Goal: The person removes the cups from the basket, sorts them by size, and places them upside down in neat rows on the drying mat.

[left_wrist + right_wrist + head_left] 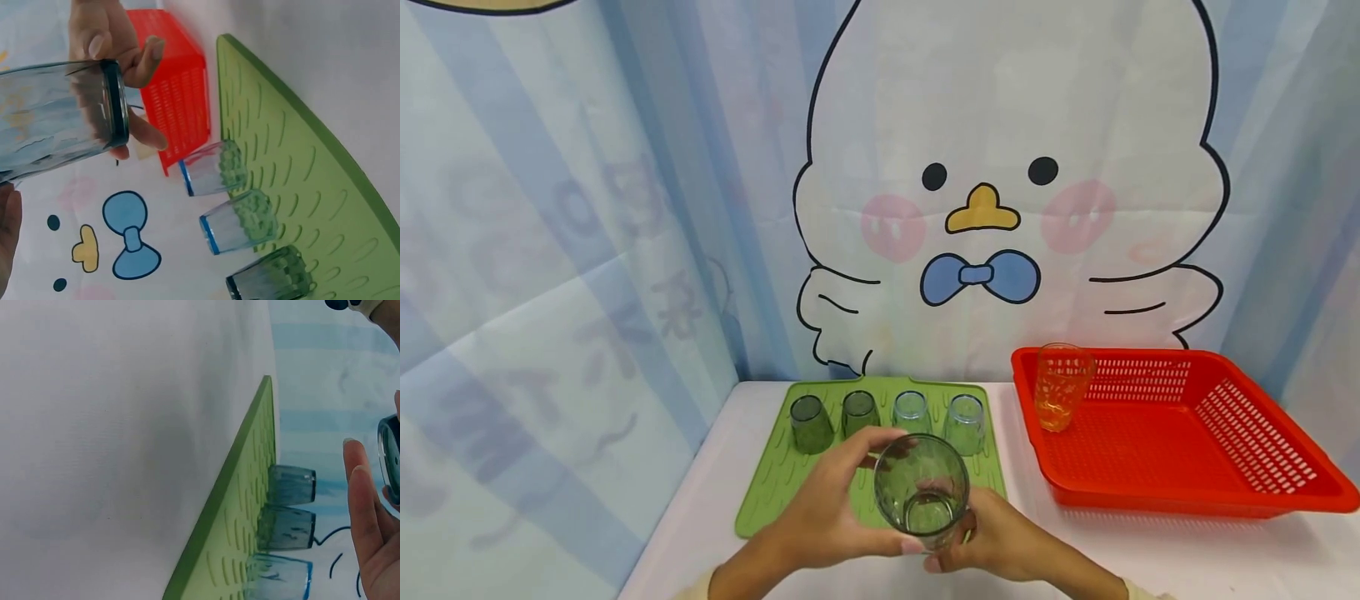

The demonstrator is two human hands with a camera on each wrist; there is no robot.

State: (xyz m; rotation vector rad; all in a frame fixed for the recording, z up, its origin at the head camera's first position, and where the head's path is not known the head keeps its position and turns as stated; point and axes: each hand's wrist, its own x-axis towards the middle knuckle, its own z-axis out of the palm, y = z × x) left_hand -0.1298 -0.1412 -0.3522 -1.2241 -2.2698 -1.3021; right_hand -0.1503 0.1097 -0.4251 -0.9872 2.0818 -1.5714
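A grey-tinted drinking glass (pixel 921 487) is held up in front of the mat, its mouth tilted towards the head camera. My left hand (pixel 827 508) grips it from the left, thumb below and fingers around the upper side. From the right, my right hand (pixel 996 533) holds the glass near its thick base, fingers partly hidden behind it. In the left wrist view, the right hand (pixel 106 37) shows at the base, with some fingers spread away from the glass. Behind the hands lies a green drying mat (pixel 767 492).
Along the mat's back stand upside-down glasses: two dark ones, including a grey glass (pixel 811 427), and two clear ones, including a blue-tinged glass (pixel 966 423). At right, a red plastic basket (pixel 1150 500) contains an amber glass (pixel 1063 387). A printed curtain (pixel 760 208) hangs behind the table.
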